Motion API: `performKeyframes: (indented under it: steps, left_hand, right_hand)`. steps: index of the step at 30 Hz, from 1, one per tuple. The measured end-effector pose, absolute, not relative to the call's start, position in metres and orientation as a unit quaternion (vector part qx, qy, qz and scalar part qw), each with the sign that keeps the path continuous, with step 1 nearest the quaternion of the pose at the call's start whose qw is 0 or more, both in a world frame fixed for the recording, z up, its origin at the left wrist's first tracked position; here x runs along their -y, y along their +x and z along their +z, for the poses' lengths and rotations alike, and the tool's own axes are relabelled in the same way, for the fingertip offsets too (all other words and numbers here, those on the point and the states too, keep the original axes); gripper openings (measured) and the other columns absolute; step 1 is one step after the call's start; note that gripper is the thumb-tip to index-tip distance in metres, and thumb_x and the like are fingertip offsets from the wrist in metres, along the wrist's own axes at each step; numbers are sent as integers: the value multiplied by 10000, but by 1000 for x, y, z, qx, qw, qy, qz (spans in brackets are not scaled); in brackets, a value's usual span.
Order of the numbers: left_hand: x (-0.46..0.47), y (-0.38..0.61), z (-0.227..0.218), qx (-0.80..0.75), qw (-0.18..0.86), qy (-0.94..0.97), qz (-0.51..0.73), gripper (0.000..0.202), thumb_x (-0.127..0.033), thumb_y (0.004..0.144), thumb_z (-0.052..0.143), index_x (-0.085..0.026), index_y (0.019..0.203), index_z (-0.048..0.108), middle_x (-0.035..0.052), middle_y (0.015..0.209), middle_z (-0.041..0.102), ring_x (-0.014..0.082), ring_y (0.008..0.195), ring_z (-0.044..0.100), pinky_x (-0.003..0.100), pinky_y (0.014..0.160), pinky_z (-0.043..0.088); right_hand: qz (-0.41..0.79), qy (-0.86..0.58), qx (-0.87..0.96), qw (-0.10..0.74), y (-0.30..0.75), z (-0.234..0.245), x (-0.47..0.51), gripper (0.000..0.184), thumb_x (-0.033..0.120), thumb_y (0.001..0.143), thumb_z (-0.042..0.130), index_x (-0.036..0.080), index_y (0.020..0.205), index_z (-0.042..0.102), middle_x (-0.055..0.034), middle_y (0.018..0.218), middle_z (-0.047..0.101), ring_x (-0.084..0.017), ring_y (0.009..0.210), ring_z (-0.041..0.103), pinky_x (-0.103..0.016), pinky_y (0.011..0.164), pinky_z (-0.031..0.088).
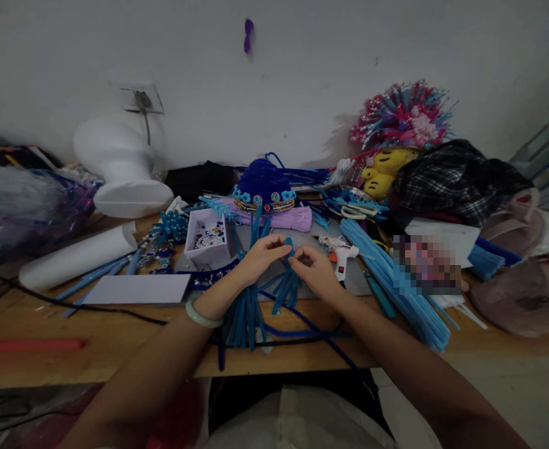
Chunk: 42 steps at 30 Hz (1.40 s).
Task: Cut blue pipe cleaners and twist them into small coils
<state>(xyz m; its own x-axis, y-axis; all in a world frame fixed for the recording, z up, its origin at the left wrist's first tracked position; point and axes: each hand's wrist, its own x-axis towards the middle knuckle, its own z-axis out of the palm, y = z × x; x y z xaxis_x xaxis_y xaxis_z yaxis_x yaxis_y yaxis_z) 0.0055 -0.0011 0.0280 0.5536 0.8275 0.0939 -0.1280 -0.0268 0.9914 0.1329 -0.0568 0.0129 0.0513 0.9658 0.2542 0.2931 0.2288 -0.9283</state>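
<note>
A small bent piece of blue pipe cleaner (pixel 288 241) is pinched between the fingertips of my left hand (pixel 262 257) and my right hand (pixel 316 268), just above the middle of the table. Below my hands lies a cluster of short blue pipe cleaners (pixel 285 288). Longer blue pipe cleaners (pixel 243 318) spread under my left wrist, and dark blue ones (pixel 297 334) reach toward the front edge. A white hot glue gun (pixel 344 259) lies right of my right hand. Behind my hands sits a dark blue headpiece (pixel 265 182) with beaded trim. My fingers partly hide the held piece.
Left of my hands stands a white box (pixel 205 254) of beads, near a white card (pixel 136 289) and a paper roll (pixel 80 255). A white head stand (pixel 124 165) is behind. To the right lie light blue pipe cleaners (pixel 396 290). A black cable (pixel 115 310) crosses the table (pixel 129 355).
</note>
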Motion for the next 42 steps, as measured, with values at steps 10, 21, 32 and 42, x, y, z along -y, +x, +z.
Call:
performKeyframes:
  steps: [10, 21, 32, 42]
  left_hand:
    - [-4, 5, 23, -269, 633, 614, 386, 171, -319, 692, 554, -162, 656, 500, -40, 572, 497, 73, 524, 436, 201, 520, 337]
    - [-4, 4, 30, -302, 696, 524, 387, 135, -274, 678, 539, -162, 627, 484, -36, 523, 496, 70, 465, 442, 190, 450, 322]
    - [-5, 8, 20, -304, 839, 308, 328, 80, -84, 641, 491, -120, 585, 535, -8, 481, 476, 71, 428, 453, 203, 470, 387]
    - [-1, 14, 14, -321, 858, 282, 285, 103, -42, 620, 478, -111, 568, 534, 9, 484, 491, 86, 416, 461, 211, 433, 360]
  right_hand:
    - [433, -516, 541, 503, 135, 19, 54, 187, 343, 703, 517, 175, 625, 488, 55, 519, 467, -68, 448, 429, -204, 450, 327]
    - [394, -498, 573, 518, 134, 20, 54, 140, 308, 693, 537, 179, 655, 499, 50, 546, 464, -80, 524, 429, -209, 523, 354]
    - [252, -486, 666, 507, 132, 20, 63, 83, 236, 756, 483, 182, 719, 534, -11, 722, 560, -132, 704, 507, -256, 669, 388]
    - [231, -469, 690, 500, 133, 23, 65, 90, 223, 759, 495, 193, 690, 544, -11, 717, 570, -137, 721, 518, -258, 685, 390]
